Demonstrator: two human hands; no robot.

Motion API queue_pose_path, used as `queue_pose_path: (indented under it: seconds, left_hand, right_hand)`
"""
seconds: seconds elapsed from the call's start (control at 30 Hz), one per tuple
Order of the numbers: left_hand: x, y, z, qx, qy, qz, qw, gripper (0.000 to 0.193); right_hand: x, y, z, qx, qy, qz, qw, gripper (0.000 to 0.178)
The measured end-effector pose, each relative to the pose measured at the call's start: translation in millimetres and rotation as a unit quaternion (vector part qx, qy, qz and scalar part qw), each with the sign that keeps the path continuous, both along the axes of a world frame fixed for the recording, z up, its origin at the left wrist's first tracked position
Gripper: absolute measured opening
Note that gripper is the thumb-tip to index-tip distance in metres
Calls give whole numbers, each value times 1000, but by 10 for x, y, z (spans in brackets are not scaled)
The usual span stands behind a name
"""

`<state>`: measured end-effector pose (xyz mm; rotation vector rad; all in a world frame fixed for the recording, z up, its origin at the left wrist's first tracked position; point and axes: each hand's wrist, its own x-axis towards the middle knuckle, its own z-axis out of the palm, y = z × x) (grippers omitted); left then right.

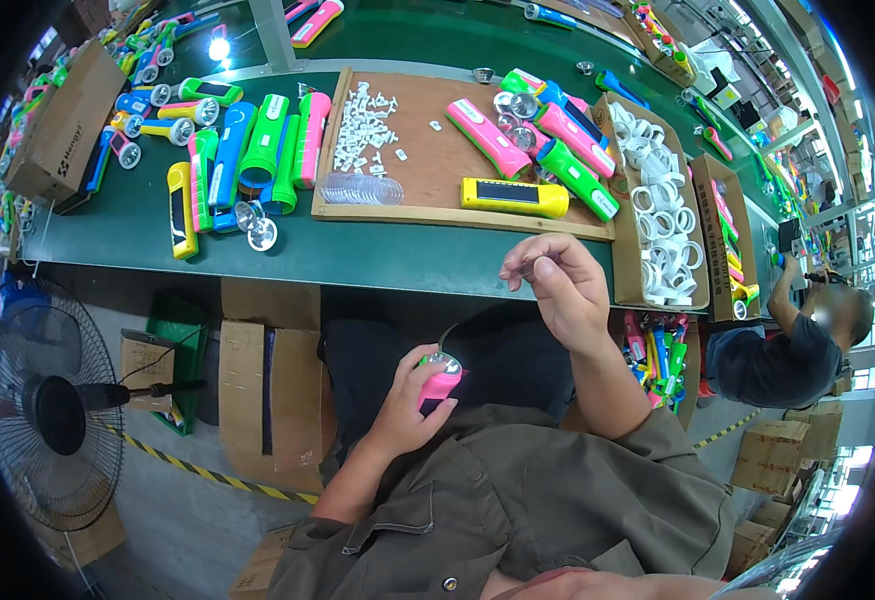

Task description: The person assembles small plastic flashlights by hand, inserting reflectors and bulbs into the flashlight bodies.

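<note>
Low over my lap, my left hand (404,408) is wrapped round a pink flashlight (441,384), its silvery reflector facing up. My right hand (563,288) is raised at the table's front edge, fingertips pinched on something thin and small that I cannot make out. Beyond it lies a wooden tray (417,212) with a row of clear round lenses (359,189), a heap of small white plastic parts (361,125) and several flashlights. A yellow flashlight (513,198) in the tray is nearest to my right hand.
A carton of white rings (665,225) stands right of the tray, beside another carton of flashlight parts (732,240). Several flashlights (247,150) lie left of the tray. A floor fan (57,410) stands at left. Another person (792,340) works at far right.
</note>
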<state>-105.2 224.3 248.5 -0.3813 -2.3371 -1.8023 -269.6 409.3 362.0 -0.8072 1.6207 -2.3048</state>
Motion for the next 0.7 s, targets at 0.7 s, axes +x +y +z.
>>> queue_pose_path:
  seconds: [0.7]
  left_hand:
    - [-201, 367, -59, 102, -1, -38, 994, 69]
  right_hand:
    - [693, 227, -587, 220, 179, -117, 952, 19]
